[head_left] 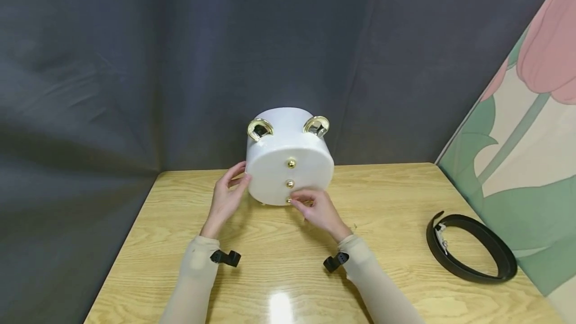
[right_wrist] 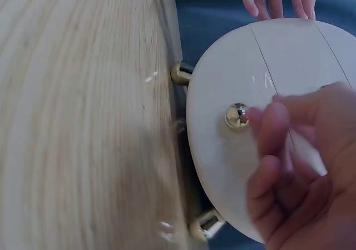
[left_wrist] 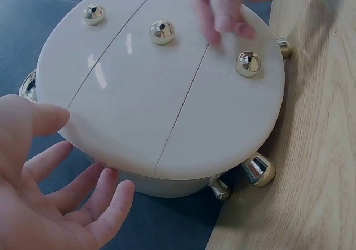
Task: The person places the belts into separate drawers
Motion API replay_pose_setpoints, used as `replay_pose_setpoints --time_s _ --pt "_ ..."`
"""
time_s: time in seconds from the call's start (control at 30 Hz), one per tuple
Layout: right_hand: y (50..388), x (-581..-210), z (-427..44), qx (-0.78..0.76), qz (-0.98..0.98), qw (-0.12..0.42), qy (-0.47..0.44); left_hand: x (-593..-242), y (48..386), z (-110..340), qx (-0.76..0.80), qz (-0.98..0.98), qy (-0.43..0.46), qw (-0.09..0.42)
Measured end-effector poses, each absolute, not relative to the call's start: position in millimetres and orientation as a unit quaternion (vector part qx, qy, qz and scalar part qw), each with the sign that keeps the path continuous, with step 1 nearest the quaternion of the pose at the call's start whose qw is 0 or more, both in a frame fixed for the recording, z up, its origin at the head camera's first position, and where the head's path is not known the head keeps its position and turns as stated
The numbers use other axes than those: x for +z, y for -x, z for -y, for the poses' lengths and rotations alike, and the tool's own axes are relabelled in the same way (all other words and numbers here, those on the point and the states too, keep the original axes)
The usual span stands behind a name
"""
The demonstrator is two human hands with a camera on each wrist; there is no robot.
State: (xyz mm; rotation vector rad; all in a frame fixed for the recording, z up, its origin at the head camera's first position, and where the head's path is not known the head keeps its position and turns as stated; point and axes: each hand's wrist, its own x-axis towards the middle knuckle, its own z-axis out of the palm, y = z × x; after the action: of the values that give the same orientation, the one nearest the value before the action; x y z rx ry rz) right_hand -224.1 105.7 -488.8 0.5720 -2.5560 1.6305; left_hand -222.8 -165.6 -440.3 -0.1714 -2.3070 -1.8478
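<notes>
A white rounded drawer box [head_left: 274, 176] stands near the back of the table, with gold ears on top and gold feet. Two seams divide its front into three sections, each with a round gold knob. My left hand [head_left: 227, 196] is at the box's left side, its relaxed fingers [left_wrist: 111, 203] by the side wall and its thumb near the front rim. My right hand [head_left: 317, 209] hovers in front of the lowest knob [left_wrist: 248, 64], fingers loosely bent and blurred. The left wrist view shows these fingers apart from that knob.
A coiled black belt [head_left: 495, 254] with a metal buckle lies at the right of the wooden table [head_left: 148, 259]. A dark curtain [head_left: 270, 39] hangs right behind the box. Floral cloth [head_left: 531, 164] borders the table's right side.
</notes>
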Motion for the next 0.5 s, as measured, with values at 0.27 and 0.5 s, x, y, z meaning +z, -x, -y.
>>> replay_pose_setpoints --time_s 0.27,0.5 --pt "230 -501 -108 0.535 0.826 -0.007 -0.179 -443 224 160 -0.62 0.779 0.045 0.085" --pt "235 -509 -106 0.556 0.809 -0.04 -0.184 -443 225 155 -0.64 0.764 0.033 0.081"
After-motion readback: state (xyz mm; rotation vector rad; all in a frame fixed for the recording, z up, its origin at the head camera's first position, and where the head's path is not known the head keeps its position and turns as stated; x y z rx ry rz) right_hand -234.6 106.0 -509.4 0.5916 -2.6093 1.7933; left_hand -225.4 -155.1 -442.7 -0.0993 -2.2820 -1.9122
